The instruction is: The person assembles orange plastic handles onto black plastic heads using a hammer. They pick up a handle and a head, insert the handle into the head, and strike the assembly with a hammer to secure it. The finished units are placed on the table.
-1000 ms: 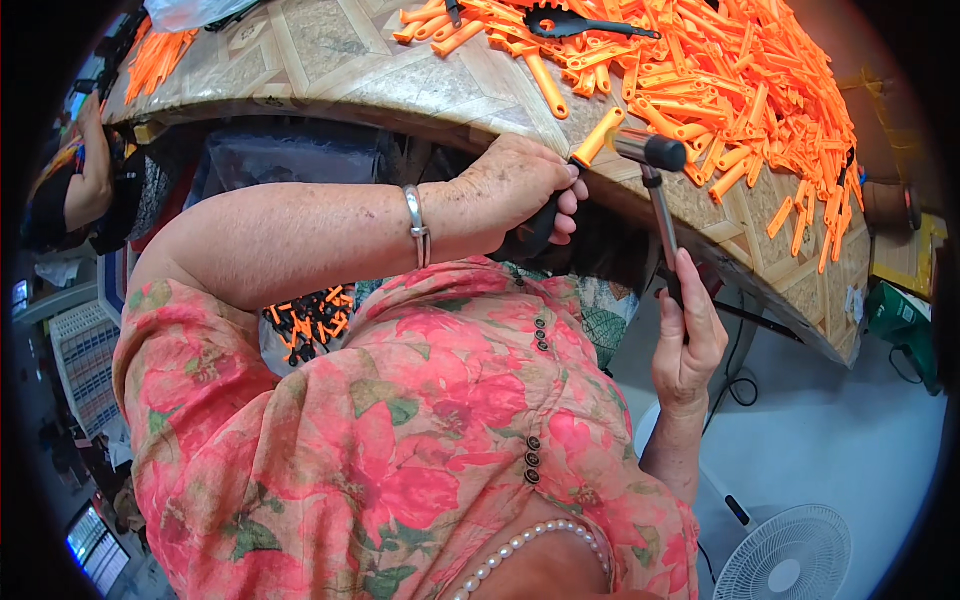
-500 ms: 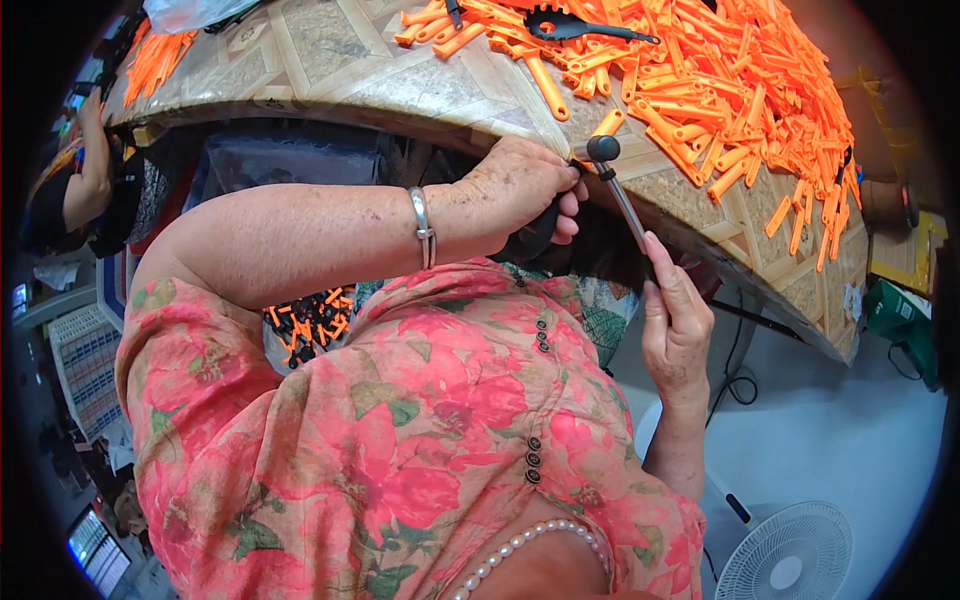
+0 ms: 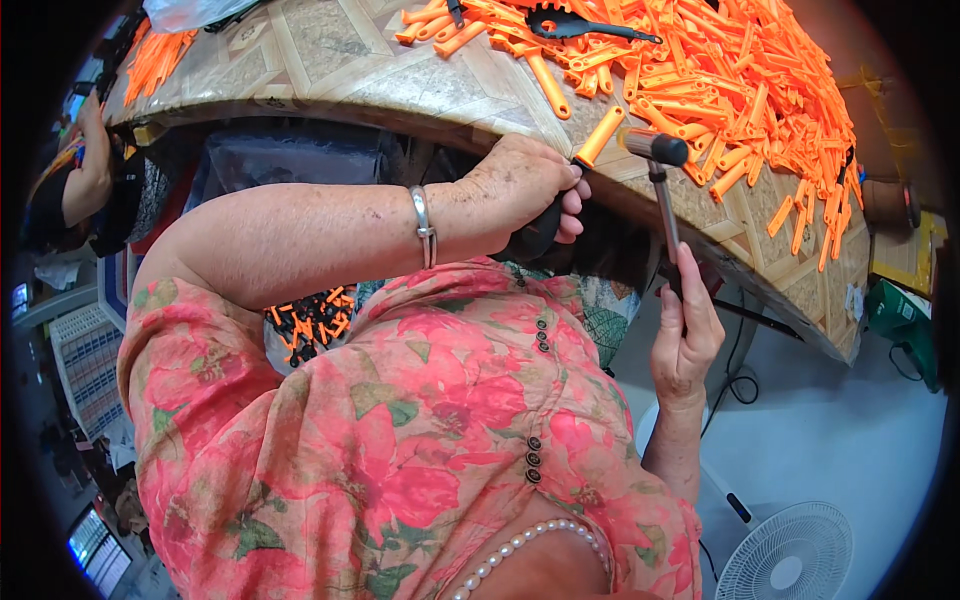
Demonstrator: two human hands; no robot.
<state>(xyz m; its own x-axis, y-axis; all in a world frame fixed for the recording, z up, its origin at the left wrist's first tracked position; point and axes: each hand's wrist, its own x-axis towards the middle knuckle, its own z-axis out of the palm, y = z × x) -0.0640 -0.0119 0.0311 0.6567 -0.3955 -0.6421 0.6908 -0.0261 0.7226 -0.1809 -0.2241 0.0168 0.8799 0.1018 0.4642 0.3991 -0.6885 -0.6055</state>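
My left hand [image 3: 528,188] is closed round a black kitchen utensil [image 3: 541,232] at the table's near edge. Its dark, rounded lower part shows below my fingers, but its exact kind is hidden. An orange handle [image 3: 601,137] sticks out past my fist, slanting up to the right over the table edge. To the right, my right hand [image 3: 687,340] grips a small mallet [image 3: 668,150] by its dark grip. The mallet has a metal shaft and a head with one black face and one pale face; it stands just right of the orange handle, apart from it.
A big heap of orange handles [image 3: 710,90] covers the table's right side, with a black spaghetti server [image 3: 585,27] on it. Black and orange pieces [image 3: 310,322] lie below the table. A white fan [image 3: 790,555] stands lower right. Another person's arm [image 3: 92,165] is at far left.
The mallet has moved to the right, away from the orange handle, which now shows along more of its length. My right hand has shifted slightly right; my left hand stays put.
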